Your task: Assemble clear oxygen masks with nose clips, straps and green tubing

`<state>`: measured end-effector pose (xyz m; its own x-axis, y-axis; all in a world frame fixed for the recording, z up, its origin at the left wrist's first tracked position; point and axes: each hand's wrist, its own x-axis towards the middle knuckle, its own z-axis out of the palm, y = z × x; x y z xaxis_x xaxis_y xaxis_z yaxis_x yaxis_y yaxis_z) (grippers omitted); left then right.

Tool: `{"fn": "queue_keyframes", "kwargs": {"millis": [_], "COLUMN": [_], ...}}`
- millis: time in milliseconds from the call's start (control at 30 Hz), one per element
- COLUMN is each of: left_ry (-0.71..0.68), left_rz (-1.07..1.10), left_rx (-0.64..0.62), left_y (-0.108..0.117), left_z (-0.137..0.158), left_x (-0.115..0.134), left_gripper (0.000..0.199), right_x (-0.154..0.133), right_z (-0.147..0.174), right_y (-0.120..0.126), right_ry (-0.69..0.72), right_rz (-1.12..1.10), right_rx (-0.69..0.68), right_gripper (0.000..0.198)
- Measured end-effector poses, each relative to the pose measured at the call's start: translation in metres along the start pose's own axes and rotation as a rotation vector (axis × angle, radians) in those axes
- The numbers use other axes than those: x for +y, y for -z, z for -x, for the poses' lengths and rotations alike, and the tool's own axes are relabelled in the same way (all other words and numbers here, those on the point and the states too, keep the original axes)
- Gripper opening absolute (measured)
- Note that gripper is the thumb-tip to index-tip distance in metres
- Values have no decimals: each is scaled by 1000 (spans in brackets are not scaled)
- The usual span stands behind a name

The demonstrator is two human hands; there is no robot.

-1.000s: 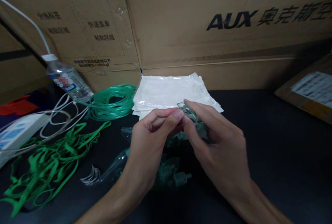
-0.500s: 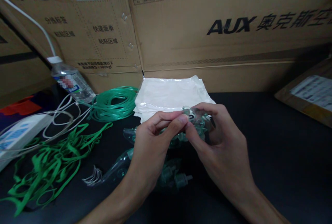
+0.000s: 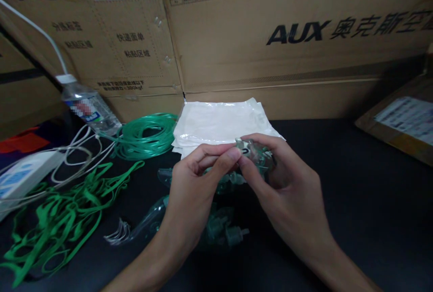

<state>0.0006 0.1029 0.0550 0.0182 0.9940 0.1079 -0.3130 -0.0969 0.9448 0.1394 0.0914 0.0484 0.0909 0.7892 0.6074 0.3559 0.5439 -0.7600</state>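
Note:
A clear green oxygen mask (image 3: pixel 259 150) is held up between my two hands, a dark curved mark showing near its edge. My left hand (image 3: pixel 206 175) is closed, thumb and forefinger pinching the mask's edge; whether a small part is also between those fingertips is hidden. Around the other side of the mask my right hand (image 3: pixel 287 179) is closed, its thumb meeting the left fingertips. Beneath and behind the hands lie more clear green masks (image 3: pixel 223 229), partly covered by my left arm. Several thin curved metal strips (image 3: pixel 118 233) rest in a small bunch left of my left forearm.
Green elastic straps (image 3: pixel 67 220) lie tangled at the left, with a coil of green tubing (image 3: pixel 145 136) behind them. White plastic packets (image 3: pixel 223 123) are stacked at the back. A bottle (image 3: pixel 89 105), white cables and a power strip (image 3: pixel 30 175) stand left; cardboard boxes (image 3: pixel 219 62) wall the back.
The view has shifted slightly. Both hands keep their pinch on the oxygen mask, which has turned a little, so the dark mark shows more plainly.

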Motion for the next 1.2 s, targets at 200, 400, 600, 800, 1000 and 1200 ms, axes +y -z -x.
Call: {"fn": "queue_keyframes", "kwargs": {"millis": [200,400,600,800,1000,1200], "left_ry": [-9,-18,1,23,49,34], "left_rz": [0,-18,3,-10,-23,-23], "left_rx": [17,18,25,38,33,47], "left_y": [1,0,-2,0,2,4], "left_z": [0,1,1,-2,-4,-4], "left_x": [3,1,2,4,9,9], "left_gripper": [5,5,6,9,14,16], "right_x": [2,3,4,4,-3,-2], "right_z": [2,5,7,3,-3,-6], "right_y": [-1,-5,-6,-1,7,5], "right_ry": [-72,72,-49,-112,-130,-213], "right_rz": [-149,80,45,-167,-299,-383], "right_rx": [-25,45,19,-78,-136,-70], "right_gripper": [26,29,28,25,10,14]}}
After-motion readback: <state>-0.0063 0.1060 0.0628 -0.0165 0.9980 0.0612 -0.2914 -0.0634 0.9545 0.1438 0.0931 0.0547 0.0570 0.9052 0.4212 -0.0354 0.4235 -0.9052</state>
